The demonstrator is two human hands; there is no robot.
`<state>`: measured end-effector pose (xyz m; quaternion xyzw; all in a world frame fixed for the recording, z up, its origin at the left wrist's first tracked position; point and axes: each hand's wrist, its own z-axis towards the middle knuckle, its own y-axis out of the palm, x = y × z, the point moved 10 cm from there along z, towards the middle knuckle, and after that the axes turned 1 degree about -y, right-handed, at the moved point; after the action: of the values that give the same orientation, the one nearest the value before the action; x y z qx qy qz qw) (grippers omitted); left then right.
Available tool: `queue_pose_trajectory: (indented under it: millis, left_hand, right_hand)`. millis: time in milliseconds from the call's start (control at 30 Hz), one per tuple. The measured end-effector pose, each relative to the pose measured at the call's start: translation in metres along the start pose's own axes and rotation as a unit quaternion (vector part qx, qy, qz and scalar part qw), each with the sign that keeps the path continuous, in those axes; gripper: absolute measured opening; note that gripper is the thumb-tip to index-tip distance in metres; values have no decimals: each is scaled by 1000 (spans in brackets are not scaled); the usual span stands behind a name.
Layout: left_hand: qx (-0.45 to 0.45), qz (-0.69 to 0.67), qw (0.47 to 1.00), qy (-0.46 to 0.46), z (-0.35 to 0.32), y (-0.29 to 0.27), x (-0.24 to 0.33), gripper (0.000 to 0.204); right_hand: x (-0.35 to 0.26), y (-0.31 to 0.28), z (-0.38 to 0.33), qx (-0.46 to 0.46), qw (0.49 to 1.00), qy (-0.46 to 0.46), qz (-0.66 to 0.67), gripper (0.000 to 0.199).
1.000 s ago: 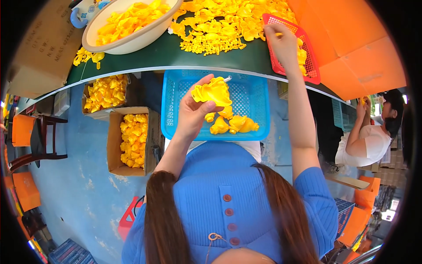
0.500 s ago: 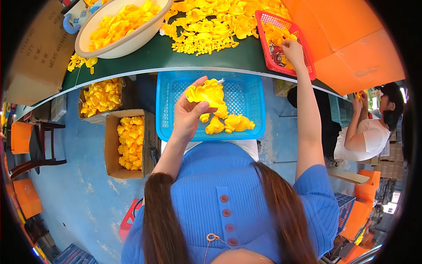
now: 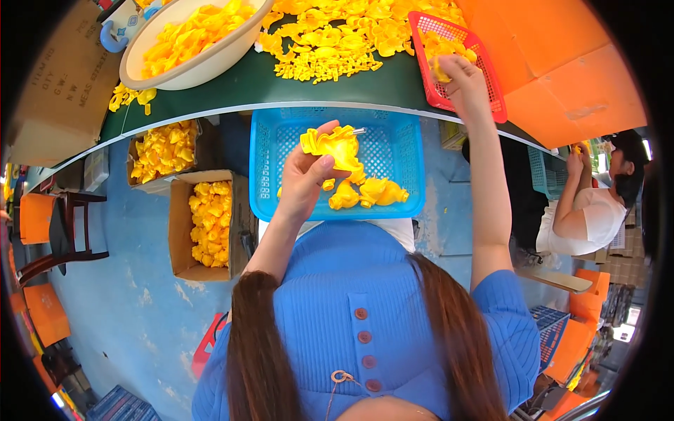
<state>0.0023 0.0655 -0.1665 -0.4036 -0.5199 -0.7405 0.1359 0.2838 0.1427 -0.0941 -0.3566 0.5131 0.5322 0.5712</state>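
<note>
Left hand [image 3: 305,175] pinches a yellow moulded piece [image 3: 335,146] over the blue basket [image 3: 393,151]; right hand [image 3: 465,81] closes on another above the red basket [image 3: 428,35]; a loosened pinch could drop either.

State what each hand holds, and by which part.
The left hand grips a yellow plastic piece by its lower edge. The right hand pinches a small yellow piece in the red basket; part unclear.

Green table [image 3: 330,88], w/ loose yellow pcs [image 3: 337,35], cream bowl [image 3: 189,67], red basket [image 3: 456,67]
</note>
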Motion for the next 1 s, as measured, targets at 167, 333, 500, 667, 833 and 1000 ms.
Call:
queue_pose_trajectory:
  millis: [167,333,500,667,833,1000]
  left_hand:
    - [-4,15,1000,-12,0,2,-2,51]
    - [-5,13,1000,-24,0,3,-3,49]
    - [-3,15,999,-30,-1,4,-8,47]
    - [-15,14,999,-47,0,5,-13,45]
    - [-11,3,998,-55,-1,4,-15,45]
    - [-14,-2,998,-56,-1,5,-16,44]
  right_hand:
    - [11,86,-51,-99,994,3,-43,7]
    - [4,119,-78,-82,996,-32,9,18]
    - [0,125,-94,-73,997,-22,-6,20]
    - [5,122,-97,-67,997,-12,-22,13]
    - [1,113,-100,-36,998,-30,-45,10]
    - [1,114,-102,-15,1000,-15,2,11]
